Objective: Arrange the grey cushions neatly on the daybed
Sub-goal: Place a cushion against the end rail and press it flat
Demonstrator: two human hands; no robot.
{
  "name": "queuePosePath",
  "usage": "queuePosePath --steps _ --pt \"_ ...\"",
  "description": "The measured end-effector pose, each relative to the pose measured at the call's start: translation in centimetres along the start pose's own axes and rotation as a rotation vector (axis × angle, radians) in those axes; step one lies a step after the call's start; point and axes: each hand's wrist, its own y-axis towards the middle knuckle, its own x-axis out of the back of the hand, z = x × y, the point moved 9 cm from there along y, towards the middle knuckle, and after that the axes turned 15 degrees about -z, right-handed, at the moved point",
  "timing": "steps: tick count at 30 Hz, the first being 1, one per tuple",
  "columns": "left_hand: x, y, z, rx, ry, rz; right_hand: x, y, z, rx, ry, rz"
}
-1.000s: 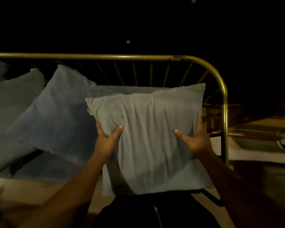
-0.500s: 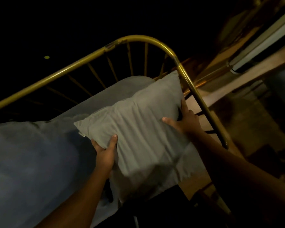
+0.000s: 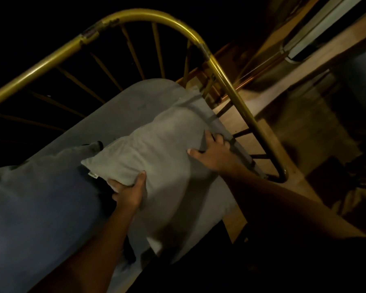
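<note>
Dark room, brass daybed rail [image 3: 226,81] beside grey cushion [image 3: 161,149], left hand [image 3: 129,193] and right hand [image 3: 212,152] both gripping it.

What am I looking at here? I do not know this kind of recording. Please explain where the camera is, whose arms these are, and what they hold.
No machine is here. A person wears one wide-angle camera on the head, so the picture looks forward and down along the person's own arms. It is dark, and the view is tilted.

The left hand grips the near edge of a grey cushion, thumb on top. The right hand grasps the cushion's far side, beside the daybed's curved brass-coloured rail. Both hands hold this one cushion in the corner of the daybed.

Behind it leans a larger grey cushion. A bluish cushion lies to the left. To the right is a wooden floor.
</note>
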Motion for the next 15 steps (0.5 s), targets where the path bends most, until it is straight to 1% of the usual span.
queuePosePath --steps 1,2,3,4,6,8,12,14,15 --pt "0.3 -0.2 -1.3 -0.156 0.126 -0.077 -0.6 -0.3 0.0 0.016 0.002 -0.016" --pt "0.2 -0.8 -2.6 -0.354 0.250 -0.126 -1.0 -0.5 0.1 0.040 -0.001 -0.037" --pt "-0.7 -1.8 -3.6 -0.535 0.352 -0.130 -1.1 -0.7 0.3 0.064 -0.011 -0.055" --pt "-2.0 -3.0 -4.0 -0.629 0.433 -0.077 -1.4 -0.8 0.3 0.079 -0.018 -0.060" --pt "-4.4 -4.1 -3.1 -0.639 0.548 0.035 -1.5 -0.8 0.1 0.088 -0.028 -0.047" --pt "-5.3 -3.5 -2.8 -0.593 0.597 0.069 -1.6 -0.5 -0.6 0.086 -0.033 -0.027" --pt "-4.7 -1.9 -3.3 -0.556 0.568 0.124 -1.3 -0.5 -0.4 0.134 -0.070 -0.001" --pt "-3.8 -2.1 -3.7 -0.582 0.524 0.141 -1.0 -1.0 0.9 0.186 -0.062 -0.030" --pt "-3.2 -2.5 -4.3 -0.617 0.457 0.141 -0.8 -1.5 1.8 0.223 -0.060 -0.059"
